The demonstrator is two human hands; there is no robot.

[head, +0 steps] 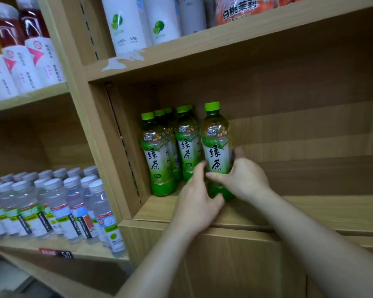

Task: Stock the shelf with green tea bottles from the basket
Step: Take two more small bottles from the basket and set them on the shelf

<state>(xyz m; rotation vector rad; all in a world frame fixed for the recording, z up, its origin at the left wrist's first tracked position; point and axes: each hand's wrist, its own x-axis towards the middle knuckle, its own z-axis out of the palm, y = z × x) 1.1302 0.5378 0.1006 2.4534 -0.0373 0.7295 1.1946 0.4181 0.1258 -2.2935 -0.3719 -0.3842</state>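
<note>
A green tea bottle (215,145) with a green cap stands upright on the wooden shelf (299,209), at the right end of a small group. My right hand (241,177) wraps its lower half from the right. My left hand (198,198) touches its base from the left, fingers spread. Several more green tea bottles (157,153) stand to the left, in rows running back toward the shelf's left wall. The basket is out of view.
The shelf to the right of the bottles is bare wood. The left bay holds several clear water bottles (58,205) with white caps. White lime-labelled bottles (125,24) stand on the shelf above. Pink-and-white bottles (24,61) fill the upper left shelf.
</note>
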